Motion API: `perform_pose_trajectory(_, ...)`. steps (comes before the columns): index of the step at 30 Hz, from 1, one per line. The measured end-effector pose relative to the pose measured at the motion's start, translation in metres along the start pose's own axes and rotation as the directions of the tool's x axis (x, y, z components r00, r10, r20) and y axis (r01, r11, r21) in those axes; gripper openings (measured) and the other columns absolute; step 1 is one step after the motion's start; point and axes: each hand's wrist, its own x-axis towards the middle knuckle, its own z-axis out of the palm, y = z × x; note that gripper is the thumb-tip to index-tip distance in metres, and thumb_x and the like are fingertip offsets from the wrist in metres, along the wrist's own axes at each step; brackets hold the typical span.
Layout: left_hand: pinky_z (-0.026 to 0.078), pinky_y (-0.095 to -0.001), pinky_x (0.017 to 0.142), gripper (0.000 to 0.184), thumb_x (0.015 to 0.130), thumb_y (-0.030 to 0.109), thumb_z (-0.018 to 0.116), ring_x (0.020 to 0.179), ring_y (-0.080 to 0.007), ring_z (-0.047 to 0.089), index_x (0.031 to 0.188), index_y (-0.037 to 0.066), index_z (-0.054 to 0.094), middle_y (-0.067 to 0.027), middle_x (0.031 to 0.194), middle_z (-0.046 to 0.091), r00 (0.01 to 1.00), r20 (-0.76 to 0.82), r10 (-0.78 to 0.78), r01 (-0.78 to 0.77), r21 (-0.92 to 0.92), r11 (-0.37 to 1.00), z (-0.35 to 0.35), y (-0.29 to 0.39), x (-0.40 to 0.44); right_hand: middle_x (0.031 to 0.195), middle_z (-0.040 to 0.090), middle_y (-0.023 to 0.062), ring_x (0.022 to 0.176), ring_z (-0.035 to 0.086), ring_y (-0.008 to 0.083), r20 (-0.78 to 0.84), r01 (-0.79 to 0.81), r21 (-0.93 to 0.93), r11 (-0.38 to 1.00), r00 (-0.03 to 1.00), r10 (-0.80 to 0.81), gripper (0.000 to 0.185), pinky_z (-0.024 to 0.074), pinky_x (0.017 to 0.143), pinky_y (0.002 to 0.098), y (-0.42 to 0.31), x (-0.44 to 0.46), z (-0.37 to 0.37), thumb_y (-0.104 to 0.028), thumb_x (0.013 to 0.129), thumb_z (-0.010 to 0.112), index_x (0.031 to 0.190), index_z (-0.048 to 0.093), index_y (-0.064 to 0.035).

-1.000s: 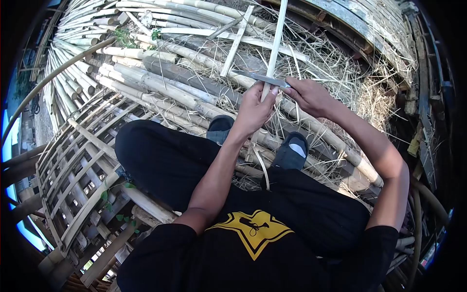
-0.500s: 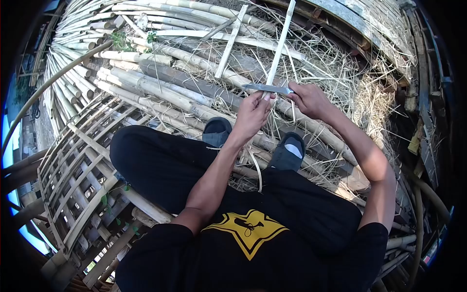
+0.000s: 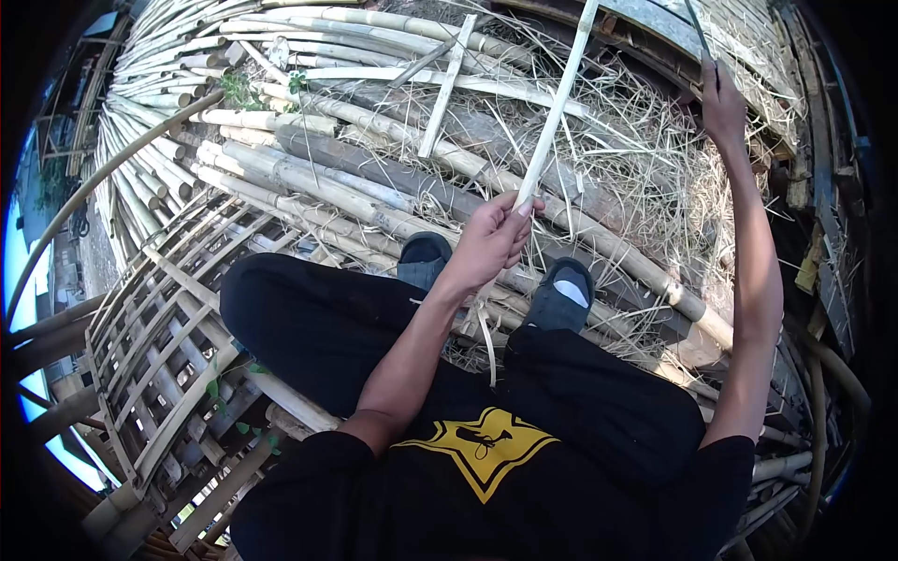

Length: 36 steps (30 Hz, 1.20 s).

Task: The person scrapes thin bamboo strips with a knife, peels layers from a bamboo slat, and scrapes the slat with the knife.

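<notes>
The left hand's (image 3: 491,234) fingers are clamped on a long, pale, flat bamboo strip (image 3: 559,107), above round tan bamboo poles (image 3: 608,245). Right of the strip, well apart, the right hand's (image 3: 725,110) fingers close round a slim, dark-looking knife (image 3: 697,25); no blade meets the strip.
</notes>
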Motion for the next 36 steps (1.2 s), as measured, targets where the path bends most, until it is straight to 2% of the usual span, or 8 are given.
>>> perform_pose_trajectory(2,0.020,-0.0175,0.040,0.023,0.102,0.018,0.044,0.047,-0.0007,0.026,0.115,0.002,0.052,0.0071,0.064,0.031,0.997,-0.006,0.077,-0.077,-0.009,0.997,0.000,-0.002,0.013,0.052,0.045,0.0027,0.046,0.044,0.0151,-0.133,0.066,0.126,0.990,0.990,-0.049,0.052,0.0357,0.046,0.0334,-0.006,-0.010,-0.012,-0.055,0.096,0.041,0.094,0.057,-0.0051)
perform_pose_trajectory(5,0.020,-0.0172,0.040,0.024,0.102,0.020,0.043,0.047,-0.0004,0.027,0.115,0.002,0.052,0.0064,0.065,0.033,0.998,0.005,0.060,-0.060,-0.011,0.998,0.009,0.001,0.012,0.054,0.034,-0.0073,0.041,0.029,0.0028,0.407,-0.428,0.683,0.591,0.896,0.177,0.043,0.0225,0.037,0.0212,-0.055,-0.059,-0.011,-0.049,0.094,0.052,0.091,0.056,-0.0059)
perform_pose_trajectory(14,0.030,-0.0189,0.036,0.026,0.102,0.025,0.043,0.042,-0.0014,0.033,0.112,0.002,0.052,0.0035,0.062,0.041,0.999,0.048,0.020,-0.028,0.164,0.986,0.029,-0.008,0.015,0.054,0.030,-0.0103,0.039,0.025,0.0014,0.753,-0.695,0.617,0.369,0.657,-0.021,0.029,0.0186,0.037,0.0208,-0.126,-0.115,0.029,-0.033,0.095,0.058,0.085,0.055,-0.0067)
perform_pose_trajectory(18,0.033,-0.0186,0.037,0.027,0.102,0.025,0.044,0.040,-0.0012,0.035,0.114,0.002,0.052,0.0016,0.064,0.046,0.998,0.057,0.003,-0.008,0.073,0.997,0.019,-0.007,0.018,0.056,0.033,-0.0095,0.041,0.025,0.0009,0.805,-0.700,0.537,0.471,0.592,-0.039,0.029,0.0178,0.037,0.0203,-0.139,-0.127,0.026,-0.035,0.096,0.055,0.085,0.055,-0.0080)
perform_pose_trajectory(20,0.031,-0.0182,0.037,0.025,0.102,0.023,0.043,0.041,-0.0011,0.034,0.114,0.002,0.052,0.0020,0.064,0.046,1.000,-0.003,0.029,-0.029,0.091,0.995,0.014,-0.009,0.021,0.059,0.036,-0.0071,0.046,0.034,0.0046,0.698,-0.499,0.523,0.691,0.716,-0.012,0.034,0.0250,0.040,0.0244,-0.136,-0.131,0.030,-0.038,0.097,0.054,0.085,0.054,-0.0068)
perform_pose_trajectory(21,0.030,-0.0178,0.037,0.024,0.102,0.021,0.043,0.041,-0.0009,0.033,0.113,0.002,0.052,0.0023,0.064,0.046,0.996,-0.061,0.059,-0.051,0.113,0.992,0.011,-0.009,0.023,0.060,0.043,0.0011,0.051,0.046,0.0186,0.455,-0.094,0.571,0.816,0.863,-0.219,0.034,0.0353,0.047,0.0345,-0.133,-0.135,0.037,-0.037,0.098,0.051,0.088,0.052,-0.0039)
perform_pose_trajectory(25,0.026,-0.0177,0.037,0.022,0.102,0.020,0.044,0.041,-0.0006,0.031,0.112,0.002,0.052,0.0035,0.063,0.043,0.984,-0.138,0.109,-0.100,0.072,0.992,0.004,-0.011,0.026,0.069,0.057,0.0218,0.065,0.055,0.0427,0.479,0.383,0.377,0.844,0.699,-0.531,0.033,0.0411,0.059,0.0500,-0.114,-0.145,0.031,-0.031,0.098,0.046,0.087,0.048,-0.0007)
perform_pose_trajectory(36,0.026,-0.0208,0.047,0.030,0.099,0.014,0.050,0.056,-0.0014,0.032,0.125,-0.001,0.054,0.0073,0.064,0.039,0.938,-0.199,0.284,-0.223,0.282,0.933,-0.002,-0.024,0.032,0.064,0.057,0.0191,0.062,0.057,0.0408,0.503,0.492,0.281,0.824,0.656,-0.563,0.027,0.0423,0.054,0.0507,-0.089,-0.134,0.047,-0.034,0.097,0.046,0.091,0.049,-0.0072)
